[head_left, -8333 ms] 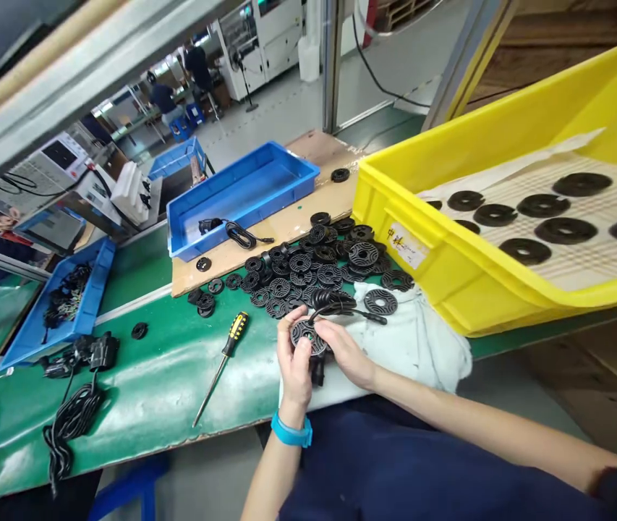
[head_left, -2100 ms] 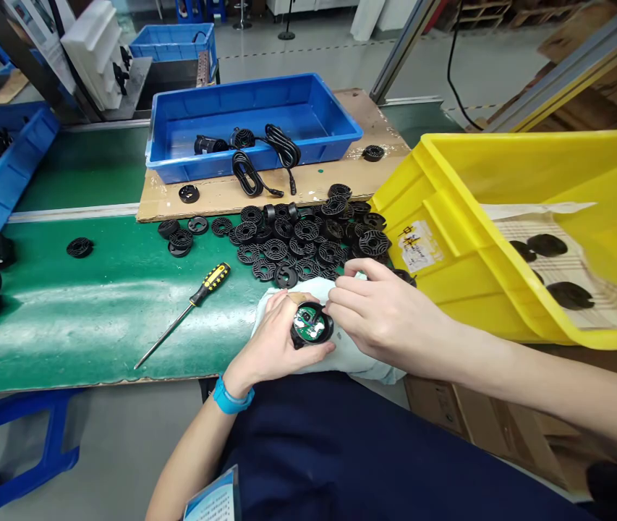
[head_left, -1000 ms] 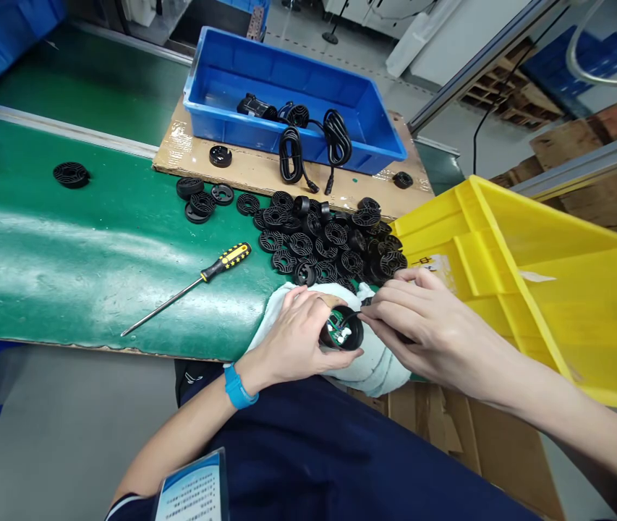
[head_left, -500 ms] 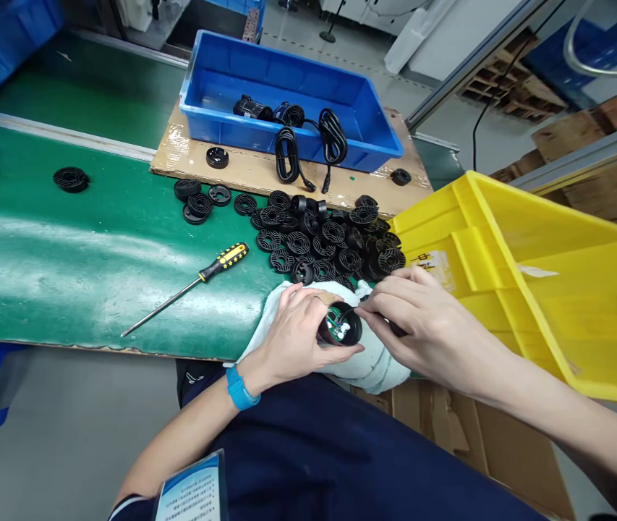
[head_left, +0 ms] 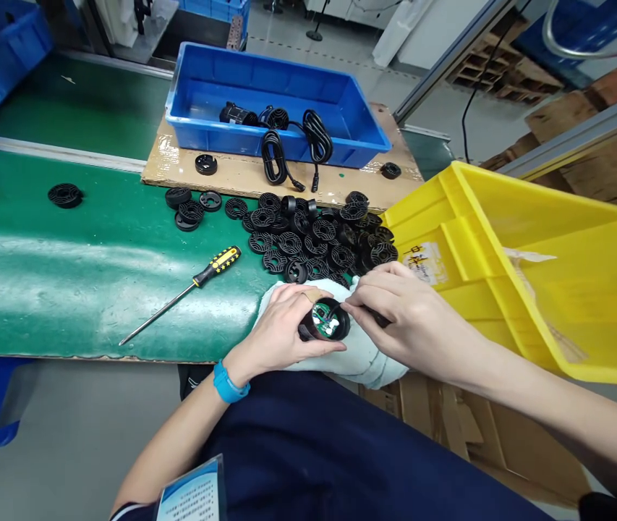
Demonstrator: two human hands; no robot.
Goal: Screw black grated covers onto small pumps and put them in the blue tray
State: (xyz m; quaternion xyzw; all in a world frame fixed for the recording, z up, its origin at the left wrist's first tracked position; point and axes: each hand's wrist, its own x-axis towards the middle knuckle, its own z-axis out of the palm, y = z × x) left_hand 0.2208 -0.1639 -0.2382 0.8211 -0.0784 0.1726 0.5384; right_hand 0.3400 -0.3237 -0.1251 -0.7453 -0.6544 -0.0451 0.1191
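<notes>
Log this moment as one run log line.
left hand: holds round black housing, circuit board showing | right hand: fingertips at housing rim | under: white cloth | nearby: black discs, screwdriver

We see a white label (head_left: 423, 262) with red characters on the yellow bin's (head_left: 503, 289) side, just beyond our right hand (head_left: 395, 311); too small to read. A badge (head_left: 192, 499) near our left arm carries illegible print.

Round black housing (head_left: 325, 323), green board showing inside, rests open-side-up on cloth.
</notes>
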